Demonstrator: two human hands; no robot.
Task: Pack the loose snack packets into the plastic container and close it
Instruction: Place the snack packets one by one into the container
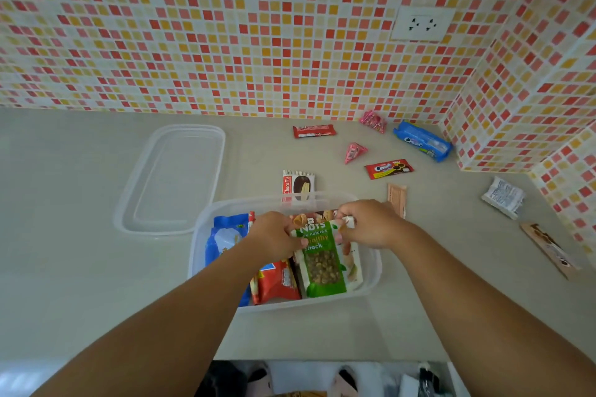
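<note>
A clear plastic container (371,271) sits open on the counter in front of me. Inside lie a blue packet (225,235), a red packet (277,280) and a green nuts pouch (322,264). My left hand (277,235) grips the pouch's upper left edge. My right hand (367,222) pinches its top right corner. The clear lid (174,177) lies flat to the container's left. Loose on the counter are a Choco Pie packet (298,185), a red bar (314,130), a pink triangle packet (354,151), a red cookie packet (388,167) and a blue cookie pack (422,140).
A pink sweet bag (374,119) lies by the tiled wall. A beige stick packet (396,195) sits just behind the container. A white sachet (503,196) and a brown packet (548,248) lie at the right. A wall socket (422,24) is above. The counter's front edge is near me.
</note>
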